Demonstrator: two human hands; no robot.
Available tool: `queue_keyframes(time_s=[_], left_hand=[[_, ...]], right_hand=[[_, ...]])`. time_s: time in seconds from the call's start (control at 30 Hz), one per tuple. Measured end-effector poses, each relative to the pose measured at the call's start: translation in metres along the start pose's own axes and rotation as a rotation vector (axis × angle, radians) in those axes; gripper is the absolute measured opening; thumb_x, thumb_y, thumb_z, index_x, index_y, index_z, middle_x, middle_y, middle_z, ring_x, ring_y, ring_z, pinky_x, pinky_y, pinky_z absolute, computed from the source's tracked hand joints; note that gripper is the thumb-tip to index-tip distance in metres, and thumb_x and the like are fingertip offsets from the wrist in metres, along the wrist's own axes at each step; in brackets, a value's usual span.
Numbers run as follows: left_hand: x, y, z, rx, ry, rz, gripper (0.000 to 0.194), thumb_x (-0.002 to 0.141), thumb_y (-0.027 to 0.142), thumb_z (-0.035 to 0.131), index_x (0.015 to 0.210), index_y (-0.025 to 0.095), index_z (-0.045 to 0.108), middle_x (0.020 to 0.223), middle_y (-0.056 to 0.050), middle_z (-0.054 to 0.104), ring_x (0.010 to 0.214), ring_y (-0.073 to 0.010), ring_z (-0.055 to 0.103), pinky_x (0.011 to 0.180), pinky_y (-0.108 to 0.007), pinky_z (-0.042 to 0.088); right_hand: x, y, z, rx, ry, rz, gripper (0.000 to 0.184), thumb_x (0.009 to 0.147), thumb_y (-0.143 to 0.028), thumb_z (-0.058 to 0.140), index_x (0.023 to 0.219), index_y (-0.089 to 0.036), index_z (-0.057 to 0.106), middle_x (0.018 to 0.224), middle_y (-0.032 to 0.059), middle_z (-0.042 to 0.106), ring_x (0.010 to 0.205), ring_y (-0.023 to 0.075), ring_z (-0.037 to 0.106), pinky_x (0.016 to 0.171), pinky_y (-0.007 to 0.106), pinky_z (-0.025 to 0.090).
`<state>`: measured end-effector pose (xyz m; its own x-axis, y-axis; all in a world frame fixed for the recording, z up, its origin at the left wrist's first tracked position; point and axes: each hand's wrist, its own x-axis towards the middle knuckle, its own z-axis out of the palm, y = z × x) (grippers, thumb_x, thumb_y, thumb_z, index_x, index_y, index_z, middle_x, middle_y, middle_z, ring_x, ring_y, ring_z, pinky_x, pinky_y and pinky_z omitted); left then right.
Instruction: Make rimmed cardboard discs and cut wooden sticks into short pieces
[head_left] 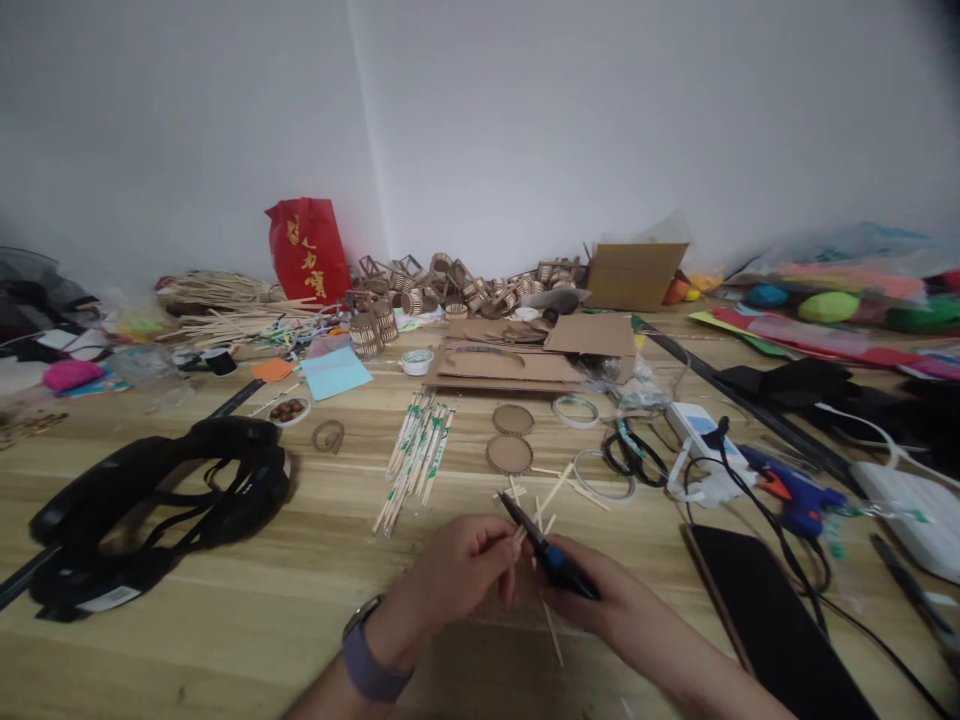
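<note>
My left hand (469,560) is closed in a pinch at the front middle of the table, gripping a thin wooden stick (518,534). Beside it my right hand (592,590) is wrapped round a pointed dark hand tool with a black-and-blue handle (561,566); whether it is scissors or pliers I cannot tell. Its tip lies against or just over the stick at my left fingertips. Loose sticks (556,492) lie crossed just beyond my hands, and another stick (553,632) lies below them. Two round cardboard discs (510,454) with ridged rims lie farther back.
Paper-wrapped sticks (418,450) lie left of the discs. A black strapped device (157,500) rests at left; a phone (772,620), a glue gun (795,490) and cables crowd the right. Cardboard sheets (510,372), small stick-and-cardboard pieces (465,290) and a red bag (307,250) stand behind.
</note>
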<state>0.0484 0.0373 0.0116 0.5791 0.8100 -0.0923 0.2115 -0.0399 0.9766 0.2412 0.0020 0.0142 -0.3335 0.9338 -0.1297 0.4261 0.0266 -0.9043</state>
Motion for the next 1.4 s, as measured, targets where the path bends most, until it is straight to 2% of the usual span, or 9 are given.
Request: queue_keyframes(time_s=[0.1,0.2,0.33,0.4,0.57,0.8,0.9,1.03,1.4], left_hand=[[0.003,0.002,-0.007,-0.127,0.152,0.044,0.034,0.086,0.047,0.044,0.085,0.015,0.057,0.05,0.006,0.045,0.054,-0.0134,0.05,0.06,-0.025,0.039],[0.004,0.001,-0.01,-0.024,0.304,-0.016,0.034,0.089,0.045,0.038,0.091,0.016,0.056,0.051,0.007,0.038,0.05,-0.0132,0.044,0.055,-0.025,0.036],[0.003,-0.006,0.002,0.429,0.206,-0.007,0.032,0.093,0.038,0.037,0.081,0.018,0.059,0.069,-0.002,0.059,0.067,-0.0173,0.054,0.06,-0.026,0.034],[0.002,-0.009,0.012,0.581,0.155,0.029,0.032,0.095,0.035,0.037,0.081,0.019,0.06,0.08,-0.005,0.067,0.075,-0.0198,0.058,0.063,-0.027,0.034],[0.003,-0.01,0.026,0.787,0.152,0.007,0.032,0.096,0.03,0.035,0.092,0.018,0.065,0.087,-0.01,0.072,0.078,-0.0242,0.066,0.063,-0.029,0.036],[0.0,0.0,0.039,0.986,0.214,-0.098,0.033,0.093,0.02,0.035,0.093,0.017,0.068,0.087,-0.016,0.072,0.08,-0.0286,0.066,0.067,-0.034,0.041],[0.001,-0.001,0.038,1.008,0.197,-0.13,0.034,0.095,0.022,0.033,0.094,0.016,0.067,0.086,-0.016,0.071,0.08,-0.0276,0.066,0.068,-0.034,0.041],[0.005,-0.006,0.025,1.045,0.301,-0.205,0.033,0.096,0.024,0.032,0.096,0.016,0.064,0.086,-0.013,0.07,0.08,-0.0256,0.064,0.069,-0.033,0.04],[0.012,-0.017,0.01,0.839,0.468,0.123,0.015,0.088,0.017,0.05,0.079,0.019,0.061,0.087,-0.005,0.066,0.089,-0.0216,0.055,0.081,-0.032,0.04]], right_hand=[[0.0,0.001,-0.004,-0.004,0.011,-0.017,0.026,0.075,-0.031,0.056,0.097,-0.019,0.065,0.09,0.0042,0.067,0.086,0.0232,0.059,0.081,0.034,0.047],[0.001,0.005,-0.01,-0.103,0.19,-0.098,0.021,0.083,-0.038,0.052,0.088,-0.02,0.061,0.086,0.0058,0.065,0.083,0.0227,0.06,0.078,0.034,0.048],[0.006,0.017,-0.015,-0.344,0.424,-0.358,0.013,0.086,-0.028,0.049,0.093,-0.021,0.057,0.12,0.0135,0.059,0.117,0.0271,0.051,0.097,0.04,0.041],[0.009,0.025,-0.012,-0.422,0.407,-0.414,0.015,0.086,-0.024,0.048,0.097,-0.021,0.057,0.128,0.0148,0.055,0.123,0.0272,0.047,0.098,0.041,0.04],[0.014,0.037,0.003,-0.555,0.398,-0.228,0.012,0.084,-0.023,0.046,0.088,-0.02,0.056,0.084,0.0087,0.065,0.078,0.0236,0.06,0.067,0.032,0.045],[0.018,0.033,0.012,-0.76,0.428,-0.034,0.009,0.082,-0.02,0.045,0.085,-0.02,0.054,0.084,0.0078,0.064,0.073,0.0218,0.06,0.062,0.027,0.037],[0.02,0.036,0.007,-0.726,0.432,-0.04,0.008,0.083,-0.022,0.044,0.081,-0.021,0.052,0.079,0.0063,0.062,0.07,0.0203,0.057,0.061,0.027,0.037],[0.022,0.043,0.001,-0.593,0.411,-0.133,0.007,0.081,-0.022,0.046,0.081,-0.021,0.053,0.078,0.0051,0.061,0.068,0.0189,0.053,0.062,0.027,0.038],[0.017,0.038,0.01,-0.439,0.244,-0.209,0.016,0.08,-0.016,0.043,0.093,-0.02,0.051,0.084,0.0057,0.063,0.076,0.0215,0.058,0.067,0.029,0.043]])
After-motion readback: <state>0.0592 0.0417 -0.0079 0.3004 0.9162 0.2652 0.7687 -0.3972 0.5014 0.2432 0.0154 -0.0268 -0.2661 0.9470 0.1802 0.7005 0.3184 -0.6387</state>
